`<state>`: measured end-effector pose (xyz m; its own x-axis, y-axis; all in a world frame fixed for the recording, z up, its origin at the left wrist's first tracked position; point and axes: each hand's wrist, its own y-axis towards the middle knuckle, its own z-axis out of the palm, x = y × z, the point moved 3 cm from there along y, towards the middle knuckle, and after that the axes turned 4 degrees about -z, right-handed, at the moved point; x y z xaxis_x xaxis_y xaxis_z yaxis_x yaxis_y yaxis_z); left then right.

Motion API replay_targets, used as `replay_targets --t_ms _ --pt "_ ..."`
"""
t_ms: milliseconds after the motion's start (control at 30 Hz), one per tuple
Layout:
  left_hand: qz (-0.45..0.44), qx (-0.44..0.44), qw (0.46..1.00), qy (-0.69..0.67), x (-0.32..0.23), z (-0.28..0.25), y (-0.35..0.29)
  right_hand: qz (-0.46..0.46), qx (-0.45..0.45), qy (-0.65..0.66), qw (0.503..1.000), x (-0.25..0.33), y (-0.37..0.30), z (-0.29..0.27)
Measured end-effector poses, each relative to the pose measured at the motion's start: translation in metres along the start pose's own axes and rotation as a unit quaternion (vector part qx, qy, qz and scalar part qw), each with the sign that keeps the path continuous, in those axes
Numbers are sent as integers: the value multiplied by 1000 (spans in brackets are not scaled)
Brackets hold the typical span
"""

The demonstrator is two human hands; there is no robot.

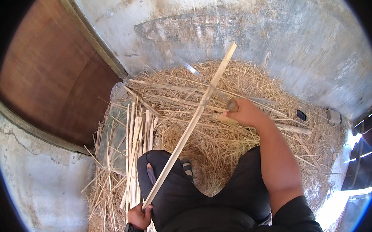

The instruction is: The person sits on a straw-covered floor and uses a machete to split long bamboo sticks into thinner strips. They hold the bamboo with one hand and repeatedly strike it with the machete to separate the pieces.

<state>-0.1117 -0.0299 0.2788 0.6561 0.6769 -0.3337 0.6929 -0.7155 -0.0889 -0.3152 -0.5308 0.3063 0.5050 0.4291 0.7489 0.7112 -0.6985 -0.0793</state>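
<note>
The person sits on a wide bed of straw point(245, 142) that covers the floor in front of a rough, pale wall point(273, 33), with the knees in dark trousers point(172, 179) coming up from the lower edge of the view. The left hand point(138, 216), a dark watch point(133, 229) on its wrist, is closed around the near end of a long bamboo strip point(190, 128), down beside the left knee. The strip runs up and to the right, crossing over the left knee and the straw, and its far end points at the wall. The right hand point(242, 111) reaches forward over the straw and is closed on the wooden handle point(232, 104) of a tool (its blade is hidden behind the strip, so what kind of tool it is cannot be told); the hand sits just beside the strip, at about its middle. To the left of the knees lies a bundle of thinner split strips point(135, 147), lying roughly side by side, and more loose strips point(172, 93) are scattered across the straw beyond the long strip. A brown wooden door point(51, 76) stands at the left. A small dark object point(301, 115) rests on the straw to the right, well apart from both hands.
</note>
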Motion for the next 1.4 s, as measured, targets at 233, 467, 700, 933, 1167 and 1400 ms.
replay_targets --t_ms 233,467,700,933,1167,1400 --pt "-12 13 999 -44 7 5 -4 -200 206 -144 947 69 -41 44" --pt "11 -9 1000 0 9 2 -1 6 -36 -1 999 3 8 -1" --pt "-56 98 986 -126 13 0 6 -155 183 -172 955 57 -32 40" --pt "15 1 1000 -27 12 4 1 -48 93 -40 994 19 -4 12" --pt "-10 56 997 -52 18 -1 5 -72 81 -46 993 22 -14 10" --pt "8 7 999 -43 22 11 -1 -207 227 -122 944 73 -37 28"
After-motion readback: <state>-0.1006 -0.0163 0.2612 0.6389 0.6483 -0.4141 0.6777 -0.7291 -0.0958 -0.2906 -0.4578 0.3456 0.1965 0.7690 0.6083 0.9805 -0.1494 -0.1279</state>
